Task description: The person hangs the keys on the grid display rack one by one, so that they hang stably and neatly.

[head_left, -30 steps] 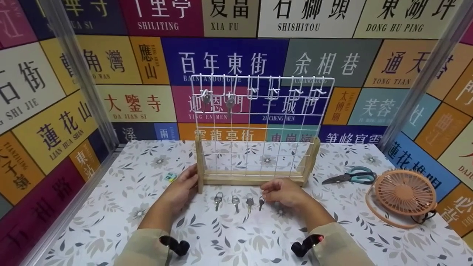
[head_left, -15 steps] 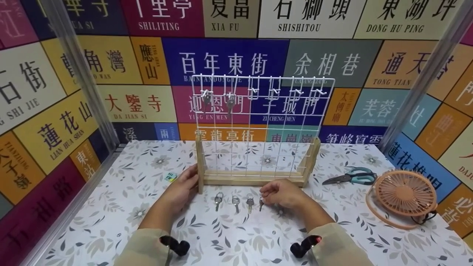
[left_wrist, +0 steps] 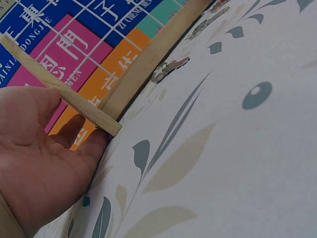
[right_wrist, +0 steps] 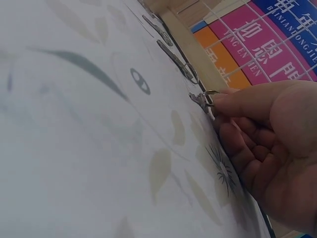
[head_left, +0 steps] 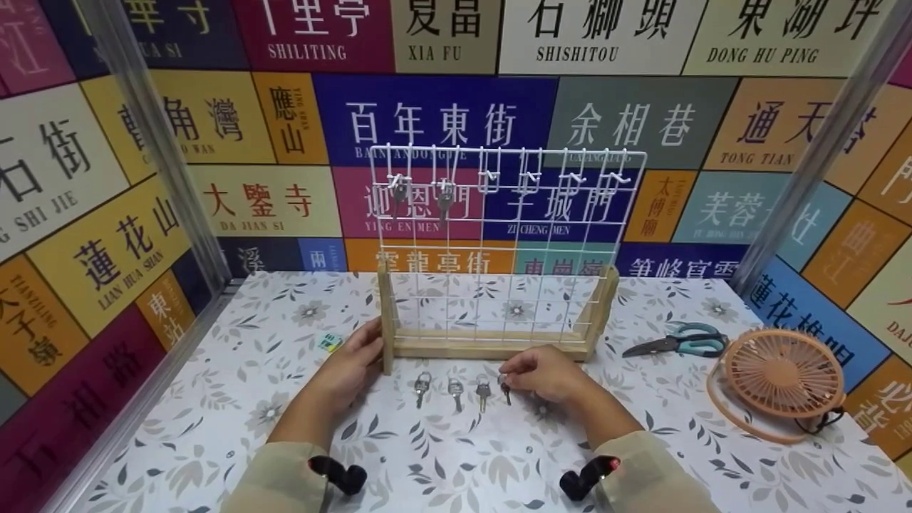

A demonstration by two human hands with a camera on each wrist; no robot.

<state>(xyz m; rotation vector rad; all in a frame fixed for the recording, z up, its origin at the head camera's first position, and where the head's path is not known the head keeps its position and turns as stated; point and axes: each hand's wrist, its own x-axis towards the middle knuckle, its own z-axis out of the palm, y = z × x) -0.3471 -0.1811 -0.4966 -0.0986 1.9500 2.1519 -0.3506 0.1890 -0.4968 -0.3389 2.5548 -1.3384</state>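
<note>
A white wire grid rack [head_left: 496, 247] stands upright in a wooden base. My left hand [head_left: 349, 367] holds its left wooden post [left_wrist: 74, 99], thumb on one side and fingers behind. Two keys, a left key [head_left: 400, 199] and a right key [head_left: 445, 203], hang from the first two hooks. In front of the base several keys lie in a row, among them a key with a ring [head_left: 422, 390], a second key [head_left: 455, 394] and a third key [head_left: 482, 393]. At the row's right end, my right hand [head_left: 548, 374] pinches the ring of another key [right_wrist: 199, 100] between thumb and forefinger.
Pruning shears [head_left: 677, 340] with teal handles lie right of the rack. Beside them stands an orange fan [head_left: 782, 377]. A small green and yellow packet [head_left: 330, 343] lies near my left hand. Sign-patterned walls enclose the flowered table [head_left: 456, 463].
My right fingers have shifted slightly at the rightmost key, and it lies at a slightly different angle. My left hand stays on the post; the hanging keys have not moved.
</note>
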